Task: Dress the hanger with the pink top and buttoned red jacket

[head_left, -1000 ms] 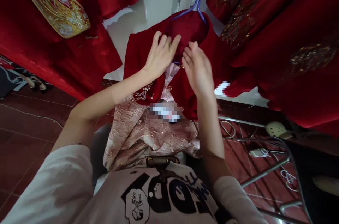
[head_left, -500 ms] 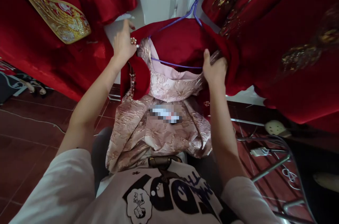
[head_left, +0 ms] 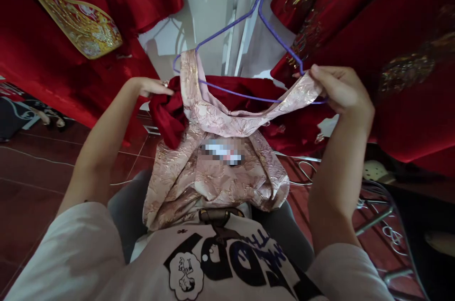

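Note:
A pink brocade dress (head_left: 227, 118) with a gold sheen hangs by its straps on a purple wire hanger (head_left: 236, 21), and its skirt spreads over my lap. My right hand (head_left: 339, 86) pinches the right strap at the hanger's end. On the other side, my left hand (head_left: 153, 86), with a pearl ring, is closed on a dark red garment (head_left: 170, 118), its fingertips partly hidden in the cloth. That red garment is bunched beside the left strap and runs behind the dress neckline. A blurred-out object (head_left: 222, 151) lies on the skirt.
Red garments with gold embroidery (head_left: 85, 31) hang to the left, and more red cloth (head_left: 408, 102) hangs to the right. A metal-framed chair (head_left: 377, 220) stands at the lower right, near a pale clog (head_left: 377, 171). A cable (head_left: 39, 155) crosses the tiled floor.
The red garment has come off the hanger's shoulders and dropped behind the dress. My left hand has moved down and left with its cloth; my right hand has moved right to the strap.

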The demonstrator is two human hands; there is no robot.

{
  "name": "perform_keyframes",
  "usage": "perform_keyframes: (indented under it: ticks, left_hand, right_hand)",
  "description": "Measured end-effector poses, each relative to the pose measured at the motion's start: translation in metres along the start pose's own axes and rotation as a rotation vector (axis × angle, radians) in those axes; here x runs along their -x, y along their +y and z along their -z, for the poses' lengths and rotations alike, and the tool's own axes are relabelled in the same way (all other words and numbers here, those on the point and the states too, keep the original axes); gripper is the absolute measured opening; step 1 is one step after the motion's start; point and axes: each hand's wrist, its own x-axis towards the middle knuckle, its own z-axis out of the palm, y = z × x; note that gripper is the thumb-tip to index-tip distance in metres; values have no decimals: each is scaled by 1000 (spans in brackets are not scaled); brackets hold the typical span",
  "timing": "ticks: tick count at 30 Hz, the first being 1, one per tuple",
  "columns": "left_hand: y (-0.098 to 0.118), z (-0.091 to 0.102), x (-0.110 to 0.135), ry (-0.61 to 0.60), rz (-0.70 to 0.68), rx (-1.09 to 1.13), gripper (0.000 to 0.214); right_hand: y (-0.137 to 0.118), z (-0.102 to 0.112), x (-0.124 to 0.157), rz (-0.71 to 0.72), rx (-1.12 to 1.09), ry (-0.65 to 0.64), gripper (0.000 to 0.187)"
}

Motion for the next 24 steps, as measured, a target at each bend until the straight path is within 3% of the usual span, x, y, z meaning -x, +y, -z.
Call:
perform_keyframes:
  ticks: [2, 3, 5, 8, 11, 14, 18, 21, 22, 24]
  left_hand:
    - [-12, 0, -1, -220, 48, 108, 88]
    - [-14, 2, -5, -206, 42, 164, 93]
    - [-10, 8, -17, 7, -15, 265, 97]
    - [15, 13, -39, 306, -72, 311, 83]
    - [47, 9, -54, 372, -83, 255, 85]
    - [61, 0, -59, 404, -67, 286, 82]
    - [43, -8, -54, 619, 40, 297, 86]
    - [18, -13, -39, 682, 163, 242, 87]
    - [11, -16, -31, 669, 199, 218, 87]
    - [2, -25, -15, 593, 242, 118, 85]
  right_hand:
    - [1, -4, 1, 5, -36, 75, 19]
    - [1, -5, 2, 18, -41, 94, 16]
    - [3, -5, 2, 56, -57, 114, 14]
    - [6, -5, 1, 115, -78, 138, 12]
    - [8, -8, -2, 147, -70, 161, 12]
    - [11, -10, -7, 180, -59, 206, 12]
    - [23, -10, -17, 158, 2, 378, 12]
    - [44, -6, -14, 68, 13, 548, 15]
    - [54, -4, -10, 37, 8, 570, 16]
    - [73, 1, 1, 12, 21, 433, 16]
